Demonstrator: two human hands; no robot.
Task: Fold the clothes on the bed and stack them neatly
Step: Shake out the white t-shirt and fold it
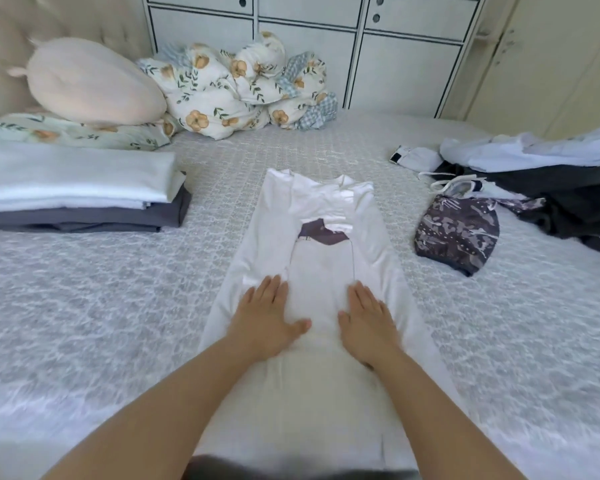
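Observation:
A white T-shirt (321, 216) with a dark print lies lengthwise on the bed (101, 306), both sides folded in toward its middle. My left hand (269, 313) presses flat on its left half, fingers together. My right hand (368, 320) lies flat on its right half, a hand's width away. Neither hand grips the cloth. A folded stack (80, 192) of white pieces over grey ones sits at the left. An unfolded heap (541, 178) of dark and pale blue clothes lies at the right, with a patterned dark garment (459, 233) beside it.
A pink pillow (90, 84) and a bunched floral duvet (243, 88) lie at the head of the bed. White cabinets (361, 46) stand behind the bed. Open bedspread stretches on both sides of the shirt.

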